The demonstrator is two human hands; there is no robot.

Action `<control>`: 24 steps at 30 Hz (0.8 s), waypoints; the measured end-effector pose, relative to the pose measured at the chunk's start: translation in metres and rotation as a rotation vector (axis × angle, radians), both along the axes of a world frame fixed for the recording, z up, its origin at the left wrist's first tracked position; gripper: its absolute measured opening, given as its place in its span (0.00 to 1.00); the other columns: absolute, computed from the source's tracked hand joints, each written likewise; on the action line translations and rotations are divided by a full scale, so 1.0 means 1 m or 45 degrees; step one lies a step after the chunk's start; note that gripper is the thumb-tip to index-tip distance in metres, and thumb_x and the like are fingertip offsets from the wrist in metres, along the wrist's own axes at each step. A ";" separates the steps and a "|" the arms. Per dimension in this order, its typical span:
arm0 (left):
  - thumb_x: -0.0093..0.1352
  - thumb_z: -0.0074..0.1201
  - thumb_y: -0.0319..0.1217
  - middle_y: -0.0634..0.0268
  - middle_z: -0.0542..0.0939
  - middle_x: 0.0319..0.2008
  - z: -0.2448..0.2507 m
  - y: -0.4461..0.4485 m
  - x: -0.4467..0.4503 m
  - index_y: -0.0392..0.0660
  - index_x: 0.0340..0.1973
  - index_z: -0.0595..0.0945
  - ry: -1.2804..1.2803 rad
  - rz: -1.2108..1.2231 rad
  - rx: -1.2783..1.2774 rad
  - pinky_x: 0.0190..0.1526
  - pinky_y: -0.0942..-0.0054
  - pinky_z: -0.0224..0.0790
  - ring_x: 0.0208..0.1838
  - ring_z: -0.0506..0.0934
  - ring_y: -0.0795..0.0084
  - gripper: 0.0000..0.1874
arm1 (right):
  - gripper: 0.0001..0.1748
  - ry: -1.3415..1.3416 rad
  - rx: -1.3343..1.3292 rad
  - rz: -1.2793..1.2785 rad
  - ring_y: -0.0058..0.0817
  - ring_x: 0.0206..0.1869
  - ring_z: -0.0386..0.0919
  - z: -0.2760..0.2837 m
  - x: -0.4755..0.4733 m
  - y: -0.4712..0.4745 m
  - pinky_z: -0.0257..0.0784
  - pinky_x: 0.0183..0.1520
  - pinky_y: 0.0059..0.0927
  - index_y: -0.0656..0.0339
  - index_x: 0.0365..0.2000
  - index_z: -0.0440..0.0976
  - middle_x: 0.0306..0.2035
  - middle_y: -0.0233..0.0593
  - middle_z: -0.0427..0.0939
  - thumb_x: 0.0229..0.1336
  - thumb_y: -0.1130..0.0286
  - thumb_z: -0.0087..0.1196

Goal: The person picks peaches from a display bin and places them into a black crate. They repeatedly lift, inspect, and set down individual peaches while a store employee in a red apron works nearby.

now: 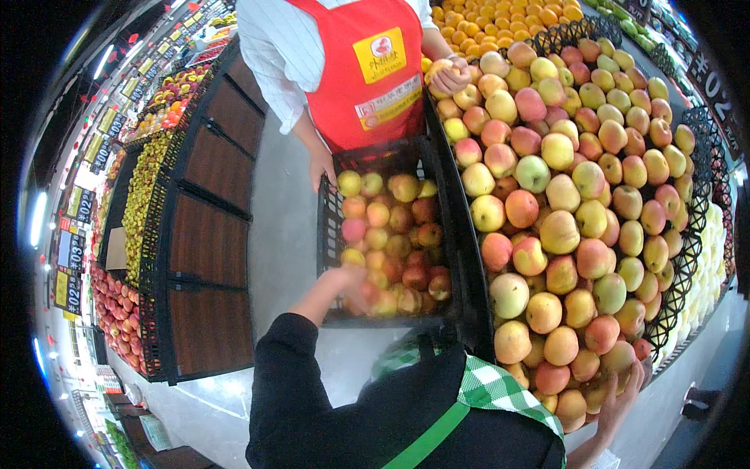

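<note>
In front of me a black plastic crate (384, 322) holds yellow-red apples (401, 217). My left hand (351, 287), blurred, reaches into its near left corner among the apples. Whether its fingers hold one cannot be made out. Off to the right, my right hand (627, 387) is at the near edge of a heaped apple display (562, 234), fingers curled around an apple (618, 359). A co-worker in a red apron (369, 76) stands across the crate. One hand of theirs (321, 167) is at its far left corner, the other (450, 76) on fruit at the display.
Black lattice fencing (682, 281) borders the apple display, and a dark wall (469, 234) lines its aisle side. Oranges (498, 26) lie beyond. Across the grey floor (281, 234) on the left stands a wood-panelled fruit stand (211, 234) with price signs.
</note>
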State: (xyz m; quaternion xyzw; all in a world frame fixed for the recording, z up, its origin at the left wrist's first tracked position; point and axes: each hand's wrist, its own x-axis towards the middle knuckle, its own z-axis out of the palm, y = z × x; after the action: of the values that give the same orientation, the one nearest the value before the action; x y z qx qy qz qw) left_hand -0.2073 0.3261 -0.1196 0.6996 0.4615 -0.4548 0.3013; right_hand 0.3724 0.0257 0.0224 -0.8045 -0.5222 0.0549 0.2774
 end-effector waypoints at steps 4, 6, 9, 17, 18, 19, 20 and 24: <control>0.42 0.70 0.69 0.47 0.69 0.66 -0.023 0.003 -0.018 0.35 0.62 0.74 -0.085 -0.156 0.007 0.69 0.54 0.59 0.70 0.65 0.47 0.61 | 0.29 -0.086 0.050 -0.019 0.52 0.63 0.67 0.001 -0.007 0.003 0.61 0.67 0.48 0.67 0.58 0.68 0.60 0.52 0.69 0.56 0.73 0.60; 0.44 0.67 0.72 0.47 0.67 0.69 -0.030 0.003 -0.022 0.36 0.62 0.74 -0.095 -0.196 -0.023 0.70 0.53 0.58 0.72 0.63 0.48 0.63 | 0.30 -0.117 0.079 0.030 0.51 0.65 0.66 0.005 -0.009 0.006 0.60 0.68 0.46 0.68 0.59 0.67 0.60 0.52 0.69 0.55 0.76 0.59; 0.44 0.64 0.73 0.47 0.72 0.62 -0.030 0.002 -0.018 0.36 0.55 0.79 -0.127 -0.207 0.004 0.66 0.54 0.62 0.67 0.68 0.49 0.58 | 0.30 -0.372 -0.077 0.047 0.53 0.59 0.72 0.014 -0.009 0.009 0.72 0.61 0.45 0.70 0.57 0.71 0.57 0.58 0.73 0.61 0.61 0.65; 0.47 0.70 0.60 0.47 0.85 0.31 0.025 0.002 0.000 0.34 0.27 0.86 -0.361 0.006 0.207 0.42 0.60 0.77 0.38 0.83 0.53 0.36 | 0.23 -0.229 0.124 -0.004 0.52 0.58 0.74 0.024 -0.023 0.000 0.73 0.59 0.45 0.67 0.54 0.74 0.56 0.54 0.75 0.62 0.67 0.64; 0.47 0.70 0.59 0.47 0.85 0.31 0.027 0.001 0.000 0.33 0.27 0.86 -0.359 0.047 0.192 0.41 0.60 0.76 0.38 0.83 0.53 0.36 | 0.23 -0.221 0.125 -0.012 0.52 0.58 0.74 0.023 -0.024 0.000 0.73 0.59 0.45 0.67 0.54 0.74 0.55 0.53 0.75 0.62 0.68 0.64; 0.47 0.71 0.58 0.46 0.85 0.32 0.026 0.005 0.001 0.33 0.27 0.86 -0.335 0.084 0.185 0.41 0.60 0.76 0.38 0.83 0.53 0.35 | 0.23 -0.214 0.125 -0.019 0.52 0.58 0.74 0.023 -0.025 -0.001 0.73 0.59 0.45 0.67 0.54 0.75 0.55 0.53 0.75 0.61 0.68 0.64; 0.50 0.69 0.59 0.45 0.85 0.30 0.024 0.004 -0.001 0.34 0.27 0.86 -0.435 0.015 0.149 0.40 0.60 0.75 0.36 0.83 0.52 0.35 | 0.22 -0.208 0.134 -0.026 0.51 0.58 0.74 0.023 -0.025 -0.001 0.73 0.59 0.45 0.67 0.54 0.75 0.55 0.52 0.75 0.61 0.69 0.64; 0.55 0.65 0.65 0.46 0.83 0.45 0.008 0.010 -0.003 0.39 0.42 0.85 -0.280 0.022 -0.176 0.48 0.61 0.74 0.49 0.80 0.58 0.39 | 0.19 -0.197 0.203 0.005 0.51 0.56 0.75 0.022 -0.024 0.001 0.73 0.58 0.45 0.67 0.51 0.76 0.53 0.52 0.76 0.60 0.72 0.64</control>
State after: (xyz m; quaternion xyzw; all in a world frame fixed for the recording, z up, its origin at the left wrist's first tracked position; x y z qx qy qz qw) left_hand -0.2107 0.3363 -0.1111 0.7187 0.3993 -0.4034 0.4016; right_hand 0.3487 0.0263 0.0440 -0.7808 -0.5464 -0.0486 0.2992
